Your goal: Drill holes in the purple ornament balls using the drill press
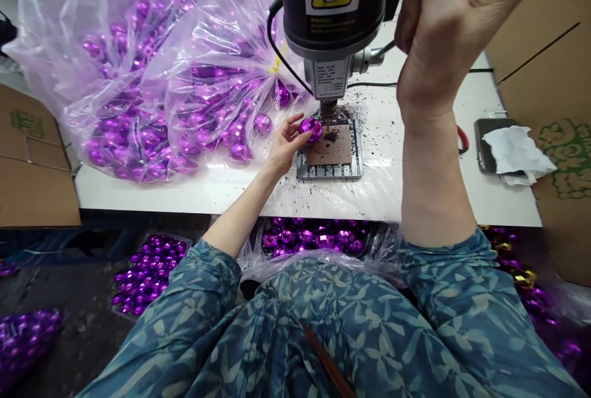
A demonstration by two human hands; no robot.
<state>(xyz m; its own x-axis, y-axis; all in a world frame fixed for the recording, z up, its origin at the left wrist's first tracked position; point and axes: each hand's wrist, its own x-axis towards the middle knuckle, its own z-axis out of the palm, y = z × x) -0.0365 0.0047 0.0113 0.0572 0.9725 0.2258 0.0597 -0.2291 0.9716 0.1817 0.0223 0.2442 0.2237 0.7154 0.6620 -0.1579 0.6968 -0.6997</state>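
My left hand (285,146) pinches a shiny purple faceted ball (311,129) between thumb and fingers, at the left edge of a brown board (339,150). The board has a small hole and lies on the metal base plate (330,171) of a bench drill press (333,34). The ball sits left of the chuck (329,108), and dark shavings lie scattered around. My right hand (443,28) is raised at the upper right, its fingers curled where the press's feed lever (386,48) runs; the grip itself is hidden behind the hand.
Big clear bags of purple balls (152,90) fill the table's left side. A tray of balls (314,238) is below the front edge, with more on the floor (148,272). Cardboard boxes (34,158) flank the table. At right lie a phone-like dark object (487,161) and white tissue (514,148).
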